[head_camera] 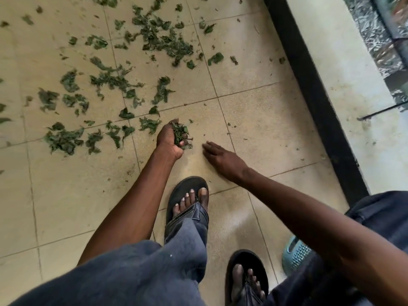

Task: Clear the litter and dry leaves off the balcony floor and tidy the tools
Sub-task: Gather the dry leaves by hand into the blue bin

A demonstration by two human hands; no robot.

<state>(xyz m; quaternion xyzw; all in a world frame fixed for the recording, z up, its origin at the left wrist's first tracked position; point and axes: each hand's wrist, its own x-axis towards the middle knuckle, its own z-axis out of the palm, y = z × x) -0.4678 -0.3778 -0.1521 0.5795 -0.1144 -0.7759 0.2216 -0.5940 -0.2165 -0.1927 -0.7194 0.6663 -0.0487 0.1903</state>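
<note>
Your left hand grips a clump of crumpled dark-green dry leaves just above the beige tiled balcony floor; more leaves lie scattered far and left. Your right hand hovers flat, fingers relaxed, beside it. Black sandals stand near; a pale-blue perforated plastic basket peeks out near right, beside a black threshold strip.

Scattered dry green leaves covered the beige tiled floor across the upper left, leaving bare tile to the right of the hands, up to the black raised threshold strip. Near the bottom, two black sandalled feet and a pale blue perforated plastic basket crowded the floor.
</note>
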